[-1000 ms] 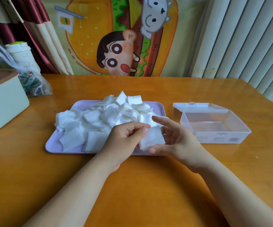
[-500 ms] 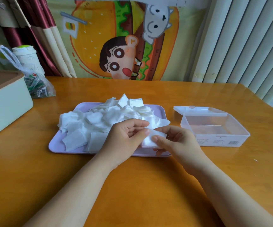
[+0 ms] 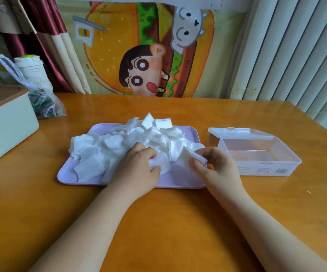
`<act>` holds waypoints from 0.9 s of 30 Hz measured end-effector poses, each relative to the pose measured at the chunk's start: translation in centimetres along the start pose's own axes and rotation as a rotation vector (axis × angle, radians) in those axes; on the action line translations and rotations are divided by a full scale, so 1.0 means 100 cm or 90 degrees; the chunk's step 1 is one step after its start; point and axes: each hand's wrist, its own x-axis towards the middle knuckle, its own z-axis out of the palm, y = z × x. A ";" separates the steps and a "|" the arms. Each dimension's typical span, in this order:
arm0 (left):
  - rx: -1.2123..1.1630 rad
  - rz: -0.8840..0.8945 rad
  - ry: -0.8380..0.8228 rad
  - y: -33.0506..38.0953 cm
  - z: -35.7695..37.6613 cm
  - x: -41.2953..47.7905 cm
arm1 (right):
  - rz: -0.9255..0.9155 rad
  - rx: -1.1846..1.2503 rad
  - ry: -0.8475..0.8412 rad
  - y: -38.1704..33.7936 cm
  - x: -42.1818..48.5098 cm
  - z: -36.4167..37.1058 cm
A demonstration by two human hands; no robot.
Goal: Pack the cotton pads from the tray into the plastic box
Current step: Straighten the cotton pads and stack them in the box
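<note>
A heap of white square cotton pads [image 3: 119, 142] fills a lilac tray [image 3: 180, 179] in the middle of the wooden table. My left hand [image 3: 137, 169] lies on the heap's near side, and its fingers curl round one cotton pad [image 3: 161, 163]. My right hand [image 3: 215, 167] pinches another cotton pad [image 3: 186, 159] between thumb and fingers over the tray's right end. A clear plastic box [image 3: 257, 154] stands just right of the tray, its lid hinged open at the back. No pad shows inside it.
A pale green bin [image 3: 5, 124] with a brown top sits at the left edge. Behind it lie a plastic bag [image 3: 40, 101] and a white cup [image 3: 31, 69]. A cartoon cloth hangs behind the table and vertical blinds stand at the right.
The two hands, which held one pad together, have parted. The right hand keeps that pad and has moved right; the left hand has dropped onto the heap and taken another pad.
</note>
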 end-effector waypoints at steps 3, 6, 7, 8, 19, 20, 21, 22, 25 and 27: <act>-0.084 0.038 0.018 0.004 0.004 -0.001 | 0.018 0.007 -0.001 0.006 0.000 0.003; -0.196 0.050 0.007 0.009 0.007 -0.002 | 0.028 0.032 0.010 0.008 0.002 0.002; -0.225 0.051 0.002 0.010 0.007 -0.003 | 0.029 0.033 0.015 0.008 0.001 0.000; -0.243 0.054 0.007 0.010 0.008 -0.004 | 0.030 0.033 0.018 0.009 0.001 0.000; -0.395 0.001 -0.002 0.006 0.010 -0.002 | 0.052 0.061 0.031 0.008 0.003 -0.001; -0.391 -0.007 -0.028 0.005 0.011 -0.001 | 0.046 0.063 0.031 0.008 0.003 -0.001; -0.381 -0.012 -0.042 0.004 0.012 -0.002 | 0.043 0.065 0.029 0.008 0.003 -0.001; -0.377 -0.017 -0.039 0.004 0.011 -0.001 | 0.041 0.068 0.030 0.008 0.003 -0.001; -0.438 -0.070 0.014 0.005 0.005 0.000 | 0.046 0.087 0.029 0.005 0.002 -0.002; -0.530 -0.105 0.041 0.007 0.001 0.001 | 0.058 0.109 0.030 0.002 0.003 -0.003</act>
